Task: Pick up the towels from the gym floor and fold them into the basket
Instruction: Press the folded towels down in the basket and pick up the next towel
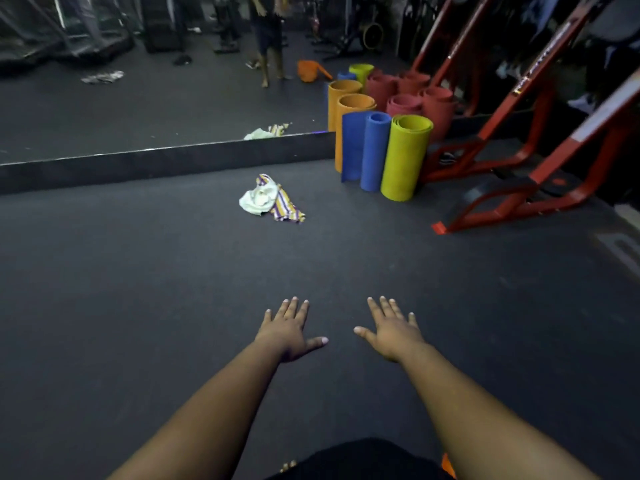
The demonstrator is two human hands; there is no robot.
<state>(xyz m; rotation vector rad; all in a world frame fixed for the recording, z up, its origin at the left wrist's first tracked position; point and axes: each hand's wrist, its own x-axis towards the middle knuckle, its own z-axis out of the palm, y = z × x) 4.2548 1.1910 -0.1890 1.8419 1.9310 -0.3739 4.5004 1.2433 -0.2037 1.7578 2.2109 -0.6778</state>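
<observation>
My left hand (289, 332) and right hand (391, 332) reach forward side by side, fingers straight and spread, holding nothing above the dark, matte rubber floor (138, 289). Well ahead lies the crumpled pile of soft cloth towels (270, 199), one white, one purple-and-yellow striped, near the mirror's low dark ledge (166, 164). To its right stand upright rolled foam mats (388, 147) in orange, blue and lime, beside a red steel frame (512, 168).
</observation>
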